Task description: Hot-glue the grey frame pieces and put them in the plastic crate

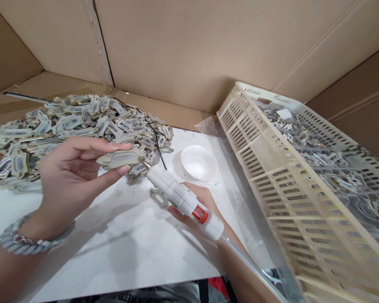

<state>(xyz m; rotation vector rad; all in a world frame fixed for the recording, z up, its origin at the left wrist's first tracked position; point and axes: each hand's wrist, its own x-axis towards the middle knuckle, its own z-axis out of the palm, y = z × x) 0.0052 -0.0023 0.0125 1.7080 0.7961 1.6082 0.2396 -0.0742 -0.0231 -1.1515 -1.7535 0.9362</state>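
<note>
My left hand (78,168) pinches a flat, pale grey-beige plate (121,158) with pointed ends between thumb and fingers, above the white tabletop. My right hand (198,200) is wrapped round a white hot glue gun (173,189), partly hidden behind its body. The metal nozzle (145,164) meets or nearly meets the plate's right end; a gap cannot be made out. A clear glue stick (249,265) runs out of the gun's back. Close by my right fingertips is a small open frame piece (158,198); whether they touch it is unclear.
A large heap of similar plates (72,120) covers the left and back of the table (139,256). Behind the gun stands a white bowl (198,163). On the right, a cream plastic crate (271,181) holds bagged metal-looking pieces. Cardboard walls (177,50) surround the table; a black cord (158,143) crosses the heap.
</note>
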